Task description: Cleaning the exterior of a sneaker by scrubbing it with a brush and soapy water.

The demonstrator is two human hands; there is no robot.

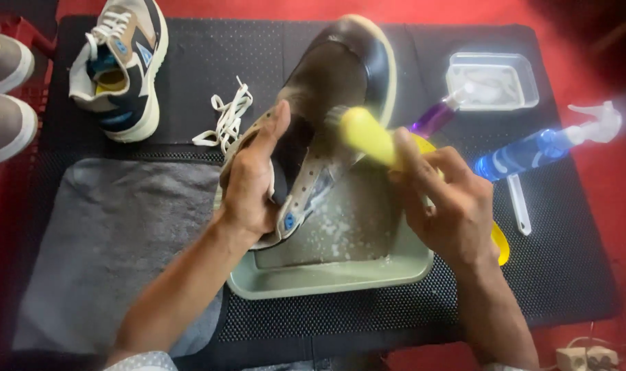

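near: pale green plastic basin (340, 278) of soapy water on black mat (423, 316) | left hand (251, 182) gripping dark sneaker (330, 89) above basin | right hand (457, 206) closed around yellow brush (368, 134), touching sneaker | far left: second sneaker (120, 65) | far right: blue spray bottle (540, 148)

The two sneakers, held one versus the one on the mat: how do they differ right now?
The held sneaker is gripped by the left hand, tilted over the green basin, its laces out; the right hand holds a yellow brush against it. The other sneaker stands untouched on the black mat, laces in. Both share the same panel pattern.
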